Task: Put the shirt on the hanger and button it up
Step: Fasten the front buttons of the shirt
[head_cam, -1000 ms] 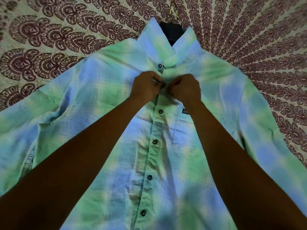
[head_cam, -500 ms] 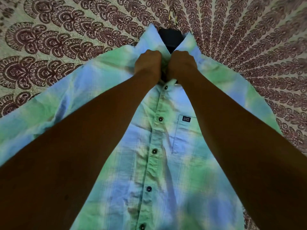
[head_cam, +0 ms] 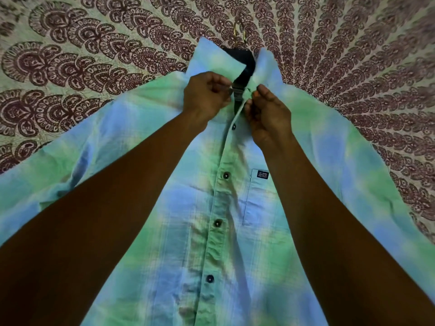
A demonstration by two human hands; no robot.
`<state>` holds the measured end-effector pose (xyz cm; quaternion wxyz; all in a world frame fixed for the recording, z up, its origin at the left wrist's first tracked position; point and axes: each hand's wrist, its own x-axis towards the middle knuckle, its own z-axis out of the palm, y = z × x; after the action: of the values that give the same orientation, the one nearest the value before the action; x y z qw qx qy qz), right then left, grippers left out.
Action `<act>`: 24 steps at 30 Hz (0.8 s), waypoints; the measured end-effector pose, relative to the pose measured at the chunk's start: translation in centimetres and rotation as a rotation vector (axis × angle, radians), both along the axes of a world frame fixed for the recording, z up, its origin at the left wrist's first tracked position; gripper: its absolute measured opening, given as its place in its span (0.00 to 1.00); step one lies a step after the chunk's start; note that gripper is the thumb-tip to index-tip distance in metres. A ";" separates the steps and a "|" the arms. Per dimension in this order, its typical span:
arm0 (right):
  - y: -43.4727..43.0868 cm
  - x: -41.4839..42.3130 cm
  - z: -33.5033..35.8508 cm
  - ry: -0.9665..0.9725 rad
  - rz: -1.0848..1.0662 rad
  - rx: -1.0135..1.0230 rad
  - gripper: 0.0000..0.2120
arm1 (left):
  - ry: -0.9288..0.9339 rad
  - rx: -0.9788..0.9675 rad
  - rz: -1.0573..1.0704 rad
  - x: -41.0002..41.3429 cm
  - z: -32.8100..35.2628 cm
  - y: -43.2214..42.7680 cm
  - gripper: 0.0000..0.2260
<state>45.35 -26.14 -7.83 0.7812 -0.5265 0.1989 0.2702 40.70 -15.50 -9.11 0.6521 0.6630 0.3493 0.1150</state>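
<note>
Half a second on, my two fists, which were pressed together over the neck of the shirt (head_cam: pixel 235 255), have parted and dropped a little. The collar (head_cam: pixel 211 60) now stands open, with the dark hanger (head_cam: pixel 244 62) showing in the gap. A second ago the same hands were lower, at the button (head_cam: pixel 233 127) that now sits fastened just below them.

My left grip (head_cam: pixel 207 92) is curled, thumb and fingers pinching the shirt's edge at the collar band. My right grip (head_cam: pixel 268 114) pinches the facing edge, fingertips just beside the opening.

The shirt lies front up and spread wide on a printed cloth (head_cam: pixel 94 67), on the hanger, whose brass-coloured hook (head_cam: pixel 240 31) pokes out above the collar. Four dark round buttons down the placket are done up; the neck is still open.

The chest pocket (head_cam: pixel 266 203) lies flat, with a small dark label (head_cam: pixel 262 175) at its top corner; whether it holds anything I cannot tell.

The fabric is a soft, creased plaid in washed green and blue. The cloth beneath carries maroon fan-shaped motifs in rings.
</note>
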 end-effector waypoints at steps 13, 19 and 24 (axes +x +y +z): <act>1.4 0.0 -2.7 -0.424 0.183 -0.555 0.18 | 0.025 -0.037 -0.040 -0.9 -0.6 0.4 0.05; 1.1 0.3 -2.8 -0.257 0.185 -0.305 0.17 | 0.012 -0.076 -0.016 -0.1 -0.6 0.6 0.08; 1.3 0.5 -2.8 -0.255 0.202 -0.288 0.17 | 0.004 -0.044 -0.013 0.2 -0.9 0.6 0.10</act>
<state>45.90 -24.83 -10.64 0.6855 -0.6800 0.0810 0.2471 40.95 -14.91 -10.03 0.6667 0.6509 0.3486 0.1017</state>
